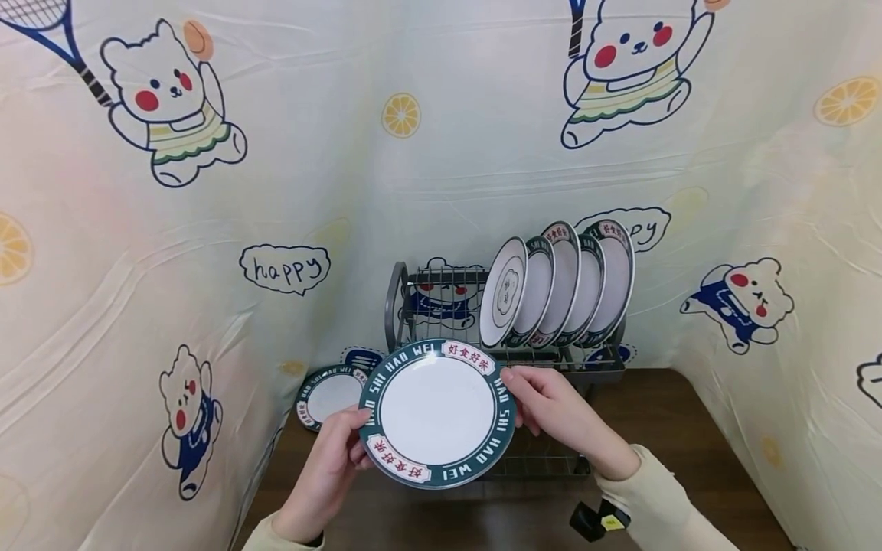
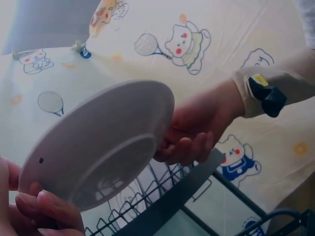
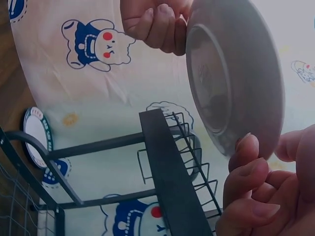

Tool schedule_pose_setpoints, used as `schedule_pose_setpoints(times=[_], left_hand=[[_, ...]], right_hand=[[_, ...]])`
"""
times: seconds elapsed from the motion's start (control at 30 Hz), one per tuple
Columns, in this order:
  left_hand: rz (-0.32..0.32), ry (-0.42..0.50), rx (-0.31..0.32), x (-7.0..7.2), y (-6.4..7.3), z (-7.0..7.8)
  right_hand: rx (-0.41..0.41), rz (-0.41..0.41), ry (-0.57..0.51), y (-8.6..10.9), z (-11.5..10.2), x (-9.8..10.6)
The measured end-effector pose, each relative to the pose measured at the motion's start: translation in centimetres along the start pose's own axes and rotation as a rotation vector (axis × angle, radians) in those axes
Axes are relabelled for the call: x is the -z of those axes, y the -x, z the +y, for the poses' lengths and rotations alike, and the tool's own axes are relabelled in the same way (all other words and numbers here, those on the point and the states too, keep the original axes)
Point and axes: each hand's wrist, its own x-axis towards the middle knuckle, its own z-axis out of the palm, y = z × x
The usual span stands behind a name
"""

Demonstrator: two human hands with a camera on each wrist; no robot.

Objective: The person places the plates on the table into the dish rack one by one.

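A white plate with a green lettered rim is held between both hands in front of the rack, its decorated face toward the head camera. My left hand pinches the rim on the left, thumb on the face. On the right side, my right hand pinches the opposite rim the same way. Both wrist views show the pale underside of the plate, with a small dark spot near one edge. Behind it, a dark metal dish rack carries several similar plates standing on edge at its right part.
Another green-rimmed plate leans or lies at the left of the rack; its support is partly hidden. The rack stands on a brown wooden table. Patterned cloth hangs behind and along both sides.
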Motion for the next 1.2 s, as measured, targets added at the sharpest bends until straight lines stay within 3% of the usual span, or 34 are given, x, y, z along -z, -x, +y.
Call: schedule_pose_setpoints(times=[0.13, 0.33, 0.6, 0.87, 1.03, 1.2], left_hand=[[-0.041, 0.0, 0.017, -0.3, -0.2, -0.1], [-0.049, -0.005, 0.057, -0.7, -0.6, -0.1], [-0.104, -0.034, 0.097, -0.6, -1.2, 0.2], [-0.117, -0.094, 0.034, -0.4, -2.5, 0.3], [-0.098, -0.197, 0.01, -0.3, -3.4, 0.6], [0.025, -0.236, -0.009, 0.3, -4.7, 1.2]], right_hand=[[-0.019, -0.023, -0.069, 0.2, 0.4, 0.2], [-0.053, -0.061, -0.188, 0.5, 0.9, 0.7], [-0.04, -0.104, -0.185, 0.8, 0.8, 1.5], [-0.069, -0.056, -0.184, 0.8, 0.0, 2.2], [-0.056, -0.002, -0.136, 0.7, -0.9, 2.9], [-0.059, 0.069, -0.1, 0.7, -2.3, 4.2]])
